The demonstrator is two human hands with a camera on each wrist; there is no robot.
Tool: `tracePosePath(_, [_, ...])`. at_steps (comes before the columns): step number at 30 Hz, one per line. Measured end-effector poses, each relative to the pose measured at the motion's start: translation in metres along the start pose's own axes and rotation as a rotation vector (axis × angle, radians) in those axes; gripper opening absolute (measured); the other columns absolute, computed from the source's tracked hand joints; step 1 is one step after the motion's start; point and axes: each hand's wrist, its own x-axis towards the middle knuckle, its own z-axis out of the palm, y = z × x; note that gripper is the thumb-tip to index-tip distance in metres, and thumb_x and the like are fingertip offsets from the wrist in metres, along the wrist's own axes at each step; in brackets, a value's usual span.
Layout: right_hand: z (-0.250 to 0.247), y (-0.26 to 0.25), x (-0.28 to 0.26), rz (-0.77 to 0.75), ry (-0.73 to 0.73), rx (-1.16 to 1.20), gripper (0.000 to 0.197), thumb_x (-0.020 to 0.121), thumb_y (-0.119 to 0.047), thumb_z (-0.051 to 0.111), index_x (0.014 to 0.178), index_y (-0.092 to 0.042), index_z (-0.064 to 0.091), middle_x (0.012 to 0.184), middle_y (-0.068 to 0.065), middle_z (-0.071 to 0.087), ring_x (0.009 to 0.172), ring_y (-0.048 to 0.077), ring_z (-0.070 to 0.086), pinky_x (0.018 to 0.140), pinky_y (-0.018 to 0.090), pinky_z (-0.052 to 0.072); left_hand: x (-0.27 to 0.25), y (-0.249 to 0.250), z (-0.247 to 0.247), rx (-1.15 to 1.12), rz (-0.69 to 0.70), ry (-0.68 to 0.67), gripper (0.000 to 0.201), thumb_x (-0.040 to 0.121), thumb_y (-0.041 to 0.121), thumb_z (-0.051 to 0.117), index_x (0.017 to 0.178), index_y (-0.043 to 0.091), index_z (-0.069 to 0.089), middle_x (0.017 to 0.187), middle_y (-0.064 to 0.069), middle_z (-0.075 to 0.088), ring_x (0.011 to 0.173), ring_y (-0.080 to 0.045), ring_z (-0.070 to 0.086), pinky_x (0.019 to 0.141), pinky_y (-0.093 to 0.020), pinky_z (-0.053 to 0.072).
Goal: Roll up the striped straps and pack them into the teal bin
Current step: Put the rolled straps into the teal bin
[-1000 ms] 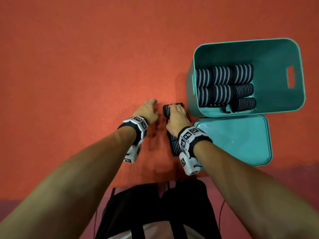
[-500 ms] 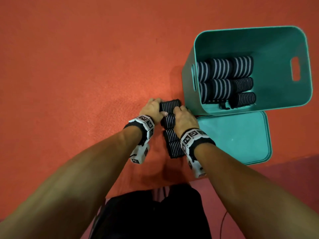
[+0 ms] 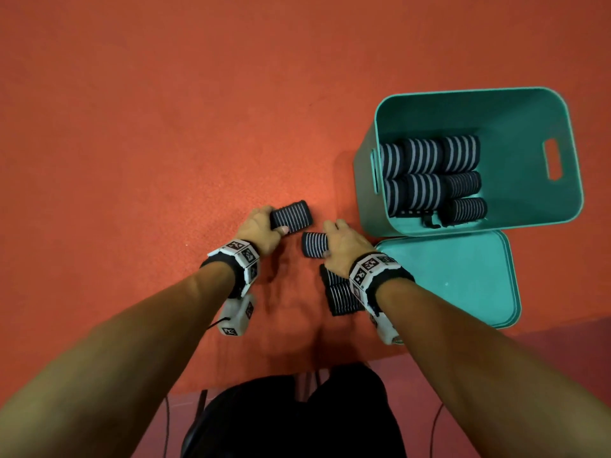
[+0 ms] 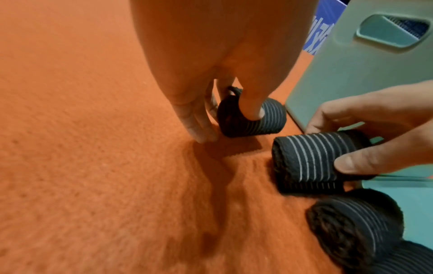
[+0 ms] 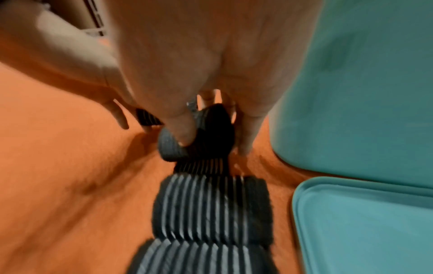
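Unrolling is looking like the main risk here: each of the hands is gripping a rolled strap with nothing visibly fastening it, so a loosened pinch on the way to the teal bin (image 3: 363, 166) would likely let the coil spring open. Crowding is another hazard, since the rolls already in the bin (image 3: 429, 176) are filling its left side and a careless drop could be knocking them askew.

The left hand (image 3: 256, 226) is curling thumb and fingers round the far roll (image 3: 291, 215), which is sitting on the orange bench (image 3: 132, 160) just left of the bin. The right hand (image 3: 344, 241) is pinching the near roll (image 3: 314, 244), thumb on its striped face, slightly raised over a flat strap tail. Two more rolls (image 3: 344, 292) are lying below that wrist, beside the teal lid (image 3: 463, 282). Both forearms are reaching forward, palms turned down, wrists close together.
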Motion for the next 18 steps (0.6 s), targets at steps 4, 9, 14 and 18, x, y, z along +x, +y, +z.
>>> tracePosePath(4, [-0.037, -0.016, -0.015, -0.137, 0.003, 0.276, 0.039, 0.086, -0.020, 0.073, 0.121, -0.026, 0.056, 0.120, -0.002, 0.055, 0.109, 0.021, 0.058, 0.095, 0.032, 0.047, -0.020, 0.022, -0.038, -0.032, 0.076, 0.103, 0.038, 0.093, 0.015, 0.070, 0.128, 0.010, 0.058, 0.122, -0.012, 0.052, 0.114, -0.032, 0.057, 0.101, -0.037, 0.045])
tracePosePath(9, [-0.125, -0.018, -0.042, -0.172, 0.115, 0.814, 0.038, 0.084, 0.002, 0.078, 0.117, -0.015, 0.069, 0.107, 0.014, 0.072, 0.091, 0.033, 0.073, 0.080, 0.041, 0.064, -0.039, 0.099, -0.099, -0.230, 0.246, 0.254, 0.038, 0.088, 0.011, 0.075, 0.125, 0.015, 0.065, 0.118, -0.005, 0.055, 0.100, -0.025, 0.062, 0.092, -0.032, 0.049])
tracePosePath(14, [-0.217, 0.025, -0.060, -0.134, 0.253, 1.121, 0.042, 0.084, 0.008, 0.076, 0.122, -0.008, 0.068, 0.109, 0.014, 0.074, 0.093, 0.024, 0.072, 0.082, 0.036, 0.063, -0.043, 0.182, -0.122, -0.382, 0.309, 0.339, 0.039, 0.084, 0.017, 0.079, 0.119, 0.027, 0.063, 0.117, 0.001, 0.066, 0.083, -0.022, 0.066, 0.086, -0.041, 0.057])
tracePosePath(18, [-0.255, 0.084, -0.060, 0.024, 0.271, 1.204, 0.045, 0.082, 0.013, 0.075, 0.119, -0.006, 0.059, 0.104, 0.013, 0.073, 0.092, 0.027, 0.072, 0.088, 0.043, 0.062, -0.043, 0.233, -0.104, -0.321, 0.288, 0.377, 0.045, 0.081, 0.027, 0.084, 0.117, 0.024, 0.058, 0.110, 0.009, 0.064, 0.092, -0.019, 0.062, 0.080, -0.031, 0.045])
